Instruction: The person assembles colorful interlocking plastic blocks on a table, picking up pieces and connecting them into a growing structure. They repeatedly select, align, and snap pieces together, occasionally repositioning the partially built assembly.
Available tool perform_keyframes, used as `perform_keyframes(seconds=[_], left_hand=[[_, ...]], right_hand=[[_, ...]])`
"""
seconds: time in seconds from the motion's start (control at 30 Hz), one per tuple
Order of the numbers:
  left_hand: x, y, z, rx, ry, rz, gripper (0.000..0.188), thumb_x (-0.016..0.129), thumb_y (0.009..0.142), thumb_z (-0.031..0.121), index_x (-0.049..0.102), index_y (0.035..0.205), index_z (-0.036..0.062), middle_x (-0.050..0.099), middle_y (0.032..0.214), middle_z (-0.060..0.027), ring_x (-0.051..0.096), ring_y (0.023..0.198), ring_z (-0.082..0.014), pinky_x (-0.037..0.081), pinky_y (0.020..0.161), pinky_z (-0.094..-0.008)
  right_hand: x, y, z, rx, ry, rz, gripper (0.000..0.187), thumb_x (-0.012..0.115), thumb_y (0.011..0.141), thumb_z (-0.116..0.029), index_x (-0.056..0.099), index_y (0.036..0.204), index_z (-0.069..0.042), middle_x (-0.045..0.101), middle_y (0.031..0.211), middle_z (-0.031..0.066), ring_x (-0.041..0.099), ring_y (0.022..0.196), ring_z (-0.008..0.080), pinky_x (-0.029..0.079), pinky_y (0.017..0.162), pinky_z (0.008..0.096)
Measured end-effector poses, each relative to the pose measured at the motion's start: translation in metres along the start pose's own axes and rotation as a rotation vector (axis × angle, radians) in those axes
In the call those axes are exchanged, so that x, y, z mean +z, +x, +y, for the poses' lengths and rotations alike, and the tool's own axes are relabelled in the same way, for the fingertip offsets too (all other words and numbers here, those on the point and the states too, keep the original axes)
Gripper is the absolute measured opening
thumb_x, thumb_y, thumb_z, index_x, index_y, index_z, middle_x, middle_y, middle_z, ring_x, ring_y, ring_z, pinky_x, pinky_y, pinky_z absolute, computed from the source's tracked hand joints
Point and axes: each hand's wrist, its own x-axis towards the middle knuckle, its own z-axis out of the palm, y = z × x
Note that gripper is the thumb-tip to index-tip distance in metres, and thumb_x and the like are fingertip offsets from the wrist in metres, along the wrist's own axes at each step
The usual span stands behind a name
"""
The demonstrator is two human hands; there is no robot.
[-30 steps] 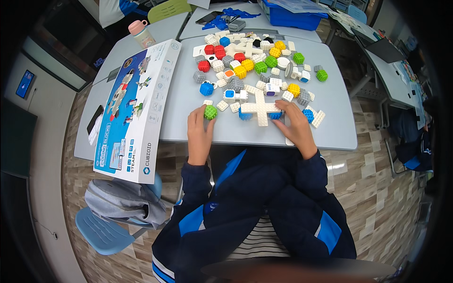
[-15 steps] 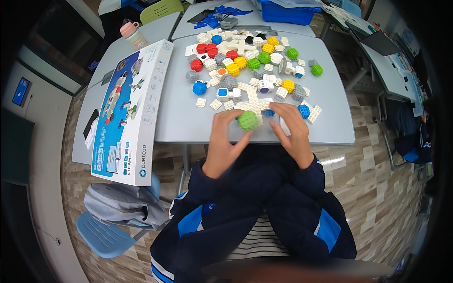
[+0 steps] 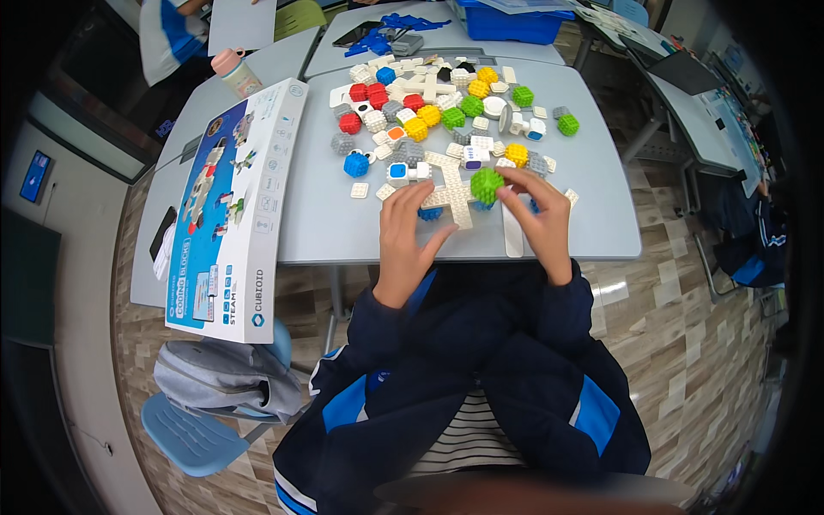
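Holding green block (image 3: 487,185), seemingly raised inside table edge (image 3: 343,259).

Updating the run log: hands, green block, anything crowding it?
Right hand pinching green block. Left hand open at white cross piece's left arm. Loose blocks crowded beyond; block-to-cross contact unclear.

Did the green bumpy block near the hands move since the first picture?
Yes. The green block moved right, farther from the big box, and is now in the right hand.
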Motion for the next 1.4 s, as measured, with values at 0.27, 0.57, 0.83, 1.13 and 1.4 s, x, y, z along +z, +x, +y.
perform_keyframes(seconds=[0.27,0.57,0.83,1.13,1.4], left_hand=[[0.009,-0.005,-0.025,-0.17,-0.169,-0.102,0.04,0.066,0.094,0.002,0.059,0.134,0.0028,0.06,0.134,-0.0183,0.057,0.124,-0.0383,0.047,0.104,-0.0424],[-0.012,0.004,-0.054,-0.248,-0.273,-0.125,0.037,0.054,0.101,0.001,0.063,0.137,0.0035,0.061,0.138,-0.0149,0.058,0.129,-0.0298,0.044,0.108,-0.0364],[-0.024,-0.001,-0.031,-0.342,-0.271,0.004,0.044,0.065,0.1,0.018,0.058,0.138,-0.0017,0.059,0.14,-0.018,0.054,0.133,-0.0323,0.041,0.111,-0.0396],[-0.007,0.009,-0.006,-0.04,0.19,-0.193,0.043,0.069,0.095,0.016,0.06,0.135,0.0025,0.053,0.146,-0.0163,0.042,0.143,-0.0377,0.036,0.117,-0.0463],[-0.03,0.009,-0.026,-0.095,-0.016,-0.213,0.026,0.055,0.096,-0.002,0.067,0.119,0.0023,0.064,0.135,-0.0138,0.051,0.139,-0.0345,0.04,0.115,-0.0448]], right_hand=[[0.0,0.013,0.015,-0.064,-0.154,-0.006,0.026,0.077,0.088,-0.012,0.076,0.113,-0.005,0.075,0.108,0.0109,0.067,0.084,0.0198,0.054,0.073,0.0305],[0.006,0.005,0.027,-0.074,-0.207,-0.01,0.026,0.08,0.087,-0.012,0.077,0.111,-0.005,0.075,0.107,0.0098,0.066,0.08,0.0177,0.053,0.071,0.0287],[0.027,-0.007,0.032,-0.068,-0.23,-0.073,0.028,0.081,0.084,-0.015,0.074,0.109,-0.003,0.072,0.105,0.0112,0.071,0.094,0.0299,0.056,0.079,0.038],[0.03,-0.013,0.03,-0.117,-0.266,-0.092,0.03,0.081,0.084,-0.015,0.071,0.109,-0.002,0.069,0.104,0.0118,0.069,0.094,0.0324,0.056,0.08,0.0387],[0.018,-0.007,0.03,-0.238,-0.417,-0.063,0.029,0.074,0.084,-0.008,0.069,0.112,-0.001,0.068,0.112,0.0127,0.062,0.105,0.0321,0.052,0.09,0.042]])
